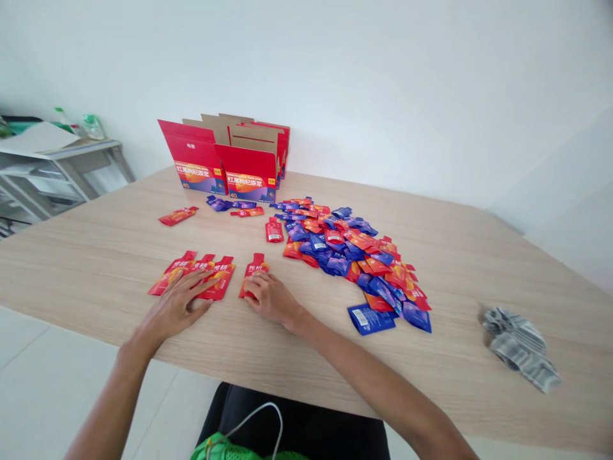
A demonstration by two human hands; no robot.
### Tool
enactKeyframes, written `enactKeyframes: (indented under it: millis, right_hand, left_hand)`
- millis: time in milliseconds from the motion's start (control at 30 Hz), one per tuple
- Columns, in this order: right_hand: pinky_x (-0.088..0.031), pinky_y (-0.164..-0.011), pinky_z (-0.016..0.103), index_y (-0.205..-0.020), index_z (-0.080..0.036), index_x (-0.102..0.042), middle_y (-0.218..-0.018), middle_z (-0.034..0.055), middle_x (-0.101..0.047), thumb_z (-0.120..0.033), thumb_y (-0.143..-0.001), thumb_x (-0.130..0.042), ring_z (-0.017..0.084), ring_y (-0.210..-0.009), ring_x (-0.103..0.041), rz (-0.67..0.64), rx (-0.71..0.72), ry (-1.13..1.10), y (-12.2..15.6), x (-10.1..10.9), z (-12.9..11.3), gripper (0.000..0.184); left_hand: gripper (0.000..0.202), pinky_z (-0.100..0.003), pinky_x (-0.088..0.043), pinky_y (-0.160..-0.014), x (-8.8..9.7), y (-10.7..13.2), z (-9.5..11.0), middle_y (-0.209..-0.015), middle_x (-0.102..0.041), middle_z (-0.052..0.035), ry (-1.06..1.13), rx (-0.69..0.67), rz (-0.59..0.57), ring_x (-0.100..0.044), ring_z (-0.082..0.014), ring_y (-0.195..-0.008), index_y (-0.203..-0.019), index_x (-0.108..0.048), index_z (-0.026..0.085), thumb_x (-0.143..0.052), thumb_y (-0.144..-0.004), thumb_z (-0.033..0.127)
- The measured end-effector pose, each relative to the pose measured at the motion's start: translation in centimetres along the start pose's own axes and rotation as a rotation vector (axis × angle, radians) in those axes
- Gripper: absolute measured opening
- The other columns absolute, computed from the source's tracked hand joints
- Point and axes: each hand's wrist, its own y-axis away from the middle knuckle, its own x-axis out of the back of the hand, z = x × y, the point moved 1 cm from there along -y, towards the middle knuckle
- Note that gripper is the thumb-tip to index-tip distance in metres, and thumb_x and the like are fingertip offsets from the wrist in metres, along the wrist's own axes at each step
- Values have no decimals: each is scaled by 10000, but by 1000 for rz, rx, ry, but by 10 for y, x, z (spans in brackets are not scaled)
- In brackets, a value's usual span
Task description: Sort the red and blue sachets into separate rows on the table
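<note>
My left hand [178, 305] lies with fingers spread over a short row of red pouches [221, 281], which overlap and have their necks pointing away from me. Just right of that row, a single red pouch [256, 263] lies flat, its lower part under the curled fingers of my right hand [272, 299]. A large heap of mixed red and blue pouches [338, 246] spreads to the right of my hands. One red pouch [274, 230] lies face down between the heap and my right hand.
Open red cartons [249, 172] stand at the back of the table [450, 255]. Loose pouches lie before them, including a red one [178, 216] at left. A crumpled striped cloth [520, 345] lies at right. A grey side desk [62, 150] stands beyond the left edge.
</note>
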Motion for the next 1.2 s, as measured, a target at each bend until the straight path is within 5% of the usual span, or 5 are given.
enactKeyframes:
  millis: [267,533,767,967,1200]
  right_hand:
    - [-507,-1111,354,-1248,-183,-682,-1476,139,-562,-311,-1017,-666,209,-1336,-588,33,-46,-236,-19,-21,-14,264]
    - [-309,-1261,520,-1488,-74,-516,-1569,249,-475,-481,-962,-701,325,-1499,-394,148,-159,-146,-19,-24,-14,691]
    - [-438,-1140,412,-1444,-187,-565,-1466,128,-598,-284,-1062,-502,242,-1343,-535,215,-282,-179,-43,-22,4,399]
    - [-451,-1060,430,-1279,-167,-702,-1209,145,-677,-376,-1049,-569,280,-1171,-603,128,-551,-103,-70,-24,33,338]
    - [-445,-1026,330,-1221,-196,-729,-1163,82,-676,-266,-1025,-638,201,-1112,-600,150,-271,-153,-80,-17,47,227]
  left_hand:
    - [536,-573,-361,-1240,1,3,-1,-1517,-626,-80,7,10,11,-565,-331,-1418,-1428,-669,316,-507,-981,563]
    - [567,-589,-301,-1268,1,3,0,-1541,-604,-87,0,28,2,-533,-334,-1447,-1461,-636,298,-496,-984,573]
    - [561,-564,-325,-1268,7,-4,13,-1591,-551,-71,-18,-30,5,-493,-326,-1478,-1502,-593,327,-529,-990,547]
    - [494,-566,-353,-1257,7,-8,27,-1631,-502,-38,-11,-186,-114,-449,-302,-1517,-1528,-557,344,-510,-1044,430]
    - [491,-501,-402,-1245,7,-8,27,-1581,-562,-57,39,-217,-164,-505,-270,-1481,-1533,-556,307,-502,-1050,374]
